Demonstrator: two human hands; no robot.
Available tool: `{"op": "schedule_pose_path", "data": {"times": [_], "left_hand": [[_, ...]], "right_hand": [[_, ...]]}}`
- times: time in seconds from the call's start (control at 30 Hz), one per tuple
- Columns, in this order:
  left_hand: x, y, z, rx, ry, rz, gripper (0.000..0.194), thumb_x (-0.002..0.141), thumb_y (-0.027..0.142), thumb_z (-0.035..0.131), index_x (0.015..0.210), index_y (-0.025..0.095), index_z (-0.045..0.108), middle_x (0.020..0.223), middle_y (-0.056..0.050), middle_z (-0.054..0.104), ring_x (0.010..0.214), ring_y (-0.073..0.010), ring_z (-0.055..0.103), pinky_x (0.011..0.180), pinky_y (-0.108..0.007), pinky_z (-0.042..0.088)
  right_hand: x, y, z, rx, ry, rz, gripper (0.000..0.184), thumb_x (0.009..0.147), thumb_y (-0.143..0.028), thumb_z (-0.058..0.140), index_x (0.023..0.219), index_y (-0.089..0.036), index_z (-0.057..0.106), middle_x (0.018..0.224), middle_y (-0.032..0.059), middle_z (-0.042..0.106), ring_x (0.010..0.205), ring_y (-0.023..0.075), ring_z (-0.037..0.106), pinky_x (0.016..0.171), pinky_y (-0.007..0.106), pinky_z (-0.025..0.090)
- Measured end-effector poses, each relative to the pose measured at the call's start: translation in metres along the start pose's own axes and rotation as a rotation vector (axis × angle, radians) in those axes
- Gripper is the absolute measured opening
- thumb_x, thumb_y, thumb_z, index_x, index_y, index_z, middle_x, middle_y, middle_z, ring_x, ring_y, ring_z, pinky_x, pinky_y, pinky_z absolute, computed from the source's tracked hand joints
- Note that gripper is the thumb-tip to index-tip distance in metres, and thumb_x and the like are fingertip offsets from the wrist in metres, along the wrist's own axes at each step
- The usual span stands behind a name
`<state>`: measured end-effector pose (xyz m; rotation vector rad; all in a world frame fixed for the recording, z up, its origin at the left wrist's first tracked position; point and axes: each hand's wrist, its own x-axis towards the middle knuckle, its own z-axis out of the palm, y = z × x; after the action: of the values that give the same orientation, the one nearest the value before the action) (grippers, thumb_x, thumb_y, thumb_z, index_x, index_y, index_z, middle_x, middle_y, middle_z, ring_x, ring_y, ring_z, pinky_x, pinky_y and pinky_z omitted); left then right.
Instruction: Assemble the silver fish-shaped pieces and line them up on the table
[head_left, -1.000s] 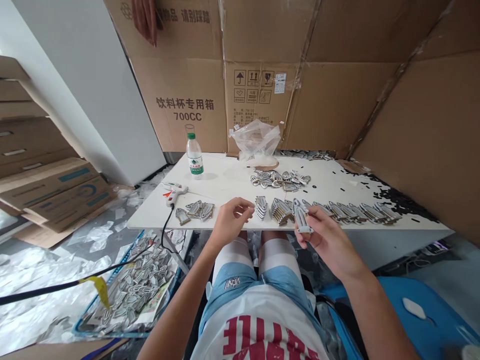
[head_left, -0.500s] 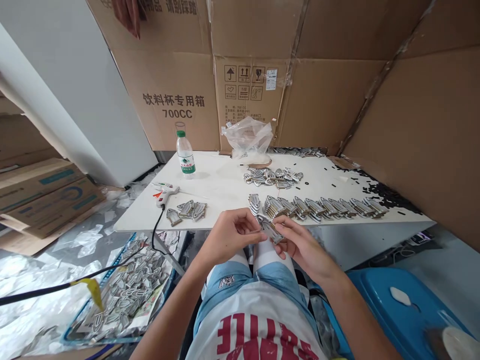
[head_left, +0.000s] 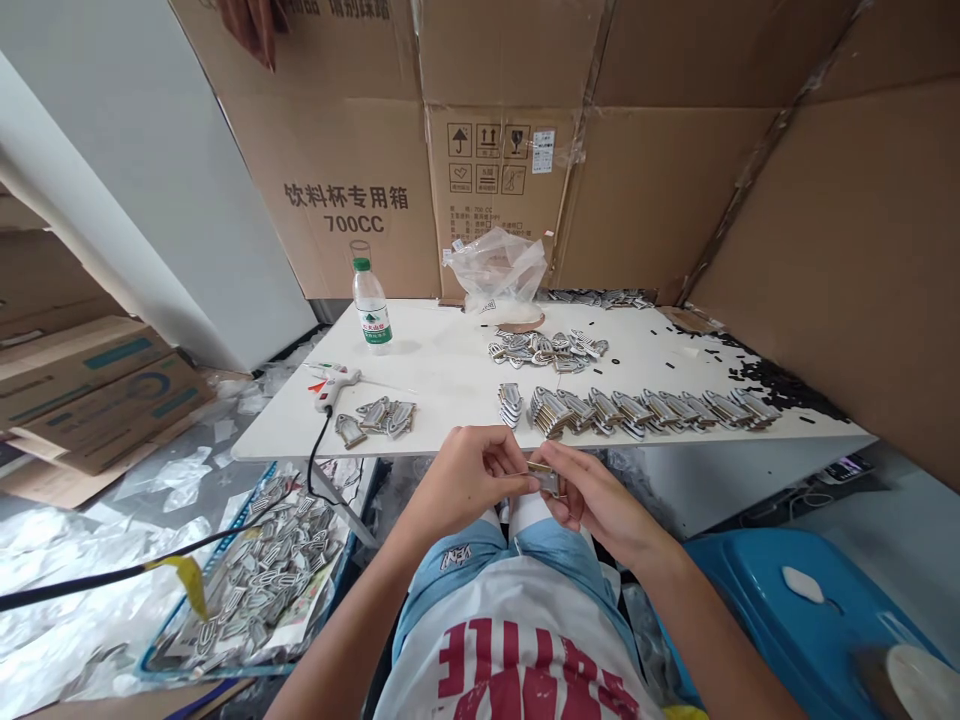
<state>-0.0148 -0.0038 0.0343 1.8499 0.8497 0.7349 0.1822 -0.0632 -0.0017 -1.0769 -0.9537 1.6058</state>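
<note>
Over my lap, just in front of the table edge, both hands meet at a small slotted metal piece [head_left: 549, 482]. My left hand [head_left: 480, 472] is closed, with thumb and fingertips pinching at the piece's left end. My right hand [head_left: 592, 490] has its fingers wrapped around the right side, partly covering it. Whether one piece or more lies in the fingers, I cannot tell. Closest on the white table [head_left: 442, 375] is a short stack of like pieces [head_left: 510, 404]. To its right runs a long row of leaning stacked pieces [head_left: 645, 410].
A loose heap of metal pieces [head_left: 551, 348] lies behind the row. At left are a glue gun [head_left: 330, 388], a small pile of pieces [head_left: 382, 415] and a water bottle [head_left: 372, 312]. A blue-rimmed crate [head_left: 161, 625] of pieces stands low left; a blue lid [head_left: 757, 570] is low right.
My hands have drawn slightly down and closer together. The metal piece, tilted with its slots showing before, now lies flatter and more covered by my fingers.
</note>
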Motion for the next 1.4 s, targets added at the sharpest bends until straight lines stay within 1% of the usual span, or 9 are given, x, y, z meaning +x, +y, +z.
{"op": "schedule_pose_path", "data": {"times": [0.37, 0.53, 0.63, 0.77, 0.87, 0.97, 1.07, 1.17, 1.4], "left_hand": [[-0.001, 0.003, 0.003, 0.186, 0.045, 0.074, 0.027, 0.082, 0.038, 0.086, 0.067, 0.022, 0.071, 0.075, -0.001, 0.071, 0.067, -0.0159, 0.057, 0.062, -0.028, 0.044], [0.004, -0.007, 0.006, -0.057, -0.108, -0.021, 0.033, 0.081, 0.041, 0.089, 0.071, 0.020, 0.065, 0.078, -0.003, 0.074, 0.072, -0.0173, 0.066, 0.067, -0.028, 0.049], [0.009, -0.013, 0.008, -0.191, -0.112, -0.066, 0.038, 0.077, 0.041, 0.094, 0.071, 0.019, 0.063, 0.075, -0.002, 0.073, 0.072, -0.0170, 0.066, 0.068, -0.028, 0.050], [0.015, -0.012, 0.008, -0.369, -0.032, -0.082, 0.041, 0.075, 0.041, 0.096, 0.071, 0.017, 0.063, 0.071, -0.001, 0.070, 0.071, -0.0145, 0.063, 0.070, -0.027, 0.049], [0.017, -0.008, 0.009, -0.455, 0.054, -0.085, 0.042, 0.075, 0.041, 0.097, 0.071, 0.017, 0.062, 0.070, 0.001, 0.068, 0.070, -0.0125, 0.060, 0.069, -0.025, 0.047], [0.016, -0.005, 0.014, -0.514, 0.109, -0.091, 0.045, 0.073, 0.043, 0.099, 0.072, 0.017, 0.062, 0.071, 0.001, 0.067, 0.069, -0.0120, 0.060, 0.068, -0.025, 0.046], [0.015, -0.003, 0.019, -0.527, 0.149, -0.099, 0.048, 0.072, 0.045, 0.100, 0.071, 0.017, 0.062, 0.068, 0.002, 0.065, 0.065, -0.0108, 0.057, 0.064, -0.024, 0.044], [0.013, -0.001, 0.022, -0.519, 0.169, -0.093, 0.049, 0.074, 0.047, 0.098, 0.070, 0.017, 0.060, 0.068, 0.002, 0.063, 0.063, -0.0102, 0.055, 0.061, -0.024, 0.043], [0.012, 0.000, 0.019, -0.492, 0.184, -0.060, 0.049, 0.074, 0.049, 0.097, 0.070, 0.017, 0.061, 0.072, 0.000, 0.067, 0.070, -0.0122, 0.060, 0.067, -0.024, 0.048]], "right_hand": [[0.000, -0.001, 0.005, -0.015, 0.052, 0.059, 0.059, 0.081, -0.078, 0.081, 0.088, -0.021, 0.065, 0.066, -0.0038, 0.057, 0.046, 0.0049, 0.034, 0.044, 0.025, 0.013], [0.003, 0.003, 0.003, -0.005, 0.054, 0.055, 0.062, 0.084, -0.079, 0.078, 0.077, -0.020, 0.058, 0.058, -0.0047, 0.052, 0.043, 0.0031, 0.028, 0.044, 0.024, 0.010], [0.001, -0.001, 0.004, 0.052, 0.121, 0.015, 0.059, 0.083, -0.079, 0.077, 0.085, -0.022, 0.060, 0.057, -0.0055, 0.050, 0.044, 0.0056, 0.030, 0.043, 0.024, 0.014], [-0.009, -0.010, 0.011, 0.040, 0.177, -0.181, 0.048, 0.088, -0.069, 0.077, 0.107, -0.026, 0.065, 0.073, -0.0025, 0.058, 0.054, 0.0119, 0.047, 0.047, 0.026, 0.032], [-0.017, -0.007, 0.020, -0.184, 0.256, -0.367, 0.040, 0.095, -0.058, 0.074, 0.123, -0.031, 0.062, 0.092, 0.0013, 0.064, 0.071, 0.0171, 0.058, 0.058, 0.030, 0.047], [-0.016, 0.008, 0.027, -0.474, 0.373, -0.530, 0.050, 0.099, -0.048, 0.071, 0.142, -0.032, 0.053, 0.112, 0.0065, 0.068, 0.087, 0.0216, 0.064, 0.067, 0.035, 0.056], [-0.009, 0.026, 0.031, -0.654, 0.457, -0.662, 0.066, 0.098, -0.041, 0.073, 0.154, -0.028, 0.042, 0.116, 0.0096, 0.070, 0.078, 0.0204, 0.064, 0.066, 0.038, 0.059], [-0.003, 0.037, 0.033, -0.745, 0.545, -0.798, 0.069, 0.097, -0.035, 0.074, 0.155, -0.025, 0.038, 0.117, 0.0108, 0.070, 0.071, 0.0180, 0.063, 0.060, 0.036, 0.059], [-0.001, 0.033, 0.031, -1.060, 0.649, -1.084, 0.031, 0.101, -0.023, 0.070, 0.129, -0.024, 0.057, 0.087, -0.0008, 0.062, 0.062, 0.0141, 0.055, 0.061, 0.031, 0.055]]}}
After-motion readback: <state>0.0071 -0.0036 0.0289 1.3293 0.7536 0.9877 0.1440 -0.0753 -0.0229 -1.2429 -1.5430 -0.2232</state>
